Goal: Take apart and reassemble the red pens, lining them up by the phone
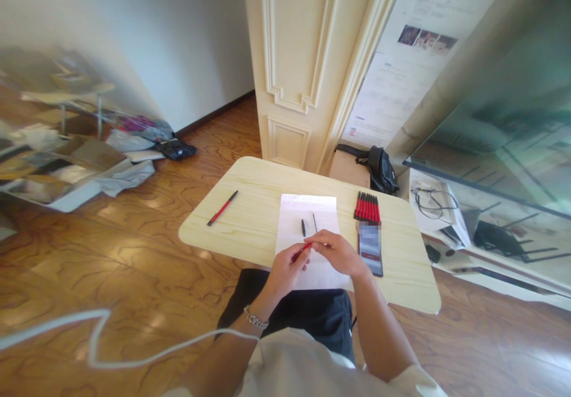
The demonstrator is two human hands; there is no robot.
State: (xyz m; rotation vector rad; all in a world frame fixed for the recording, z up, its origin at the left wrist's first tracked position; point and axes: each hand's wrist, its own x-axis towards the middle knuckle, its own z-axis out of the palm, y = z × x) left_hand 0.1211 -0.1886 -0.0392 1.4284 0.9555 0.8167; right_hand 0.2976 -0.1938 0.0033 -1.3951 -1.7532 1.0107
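Observation:
Over the sheet of paper (289, 206), my left hand (288, 266) is closed around a red pen barrel (301, 252). The fingers of my right hand (335, 253) are pinched together at the barrel's upper end; whether they hold a small part there is hidden. Beyond my hands a black pen cap (303, 228) lies on the paper. To its right is a thin dark stick (314, 223), like a pen refill, its near end close to my right fingers.
A red pen with a black end (222, 208) lies at the table's (250, 206) left. On the right, several red pens (367, 207) lie in a row above a phone (370, 251). A black bag (381, 171) is behind the table. A white cable (178, 349) crosses at lower left.

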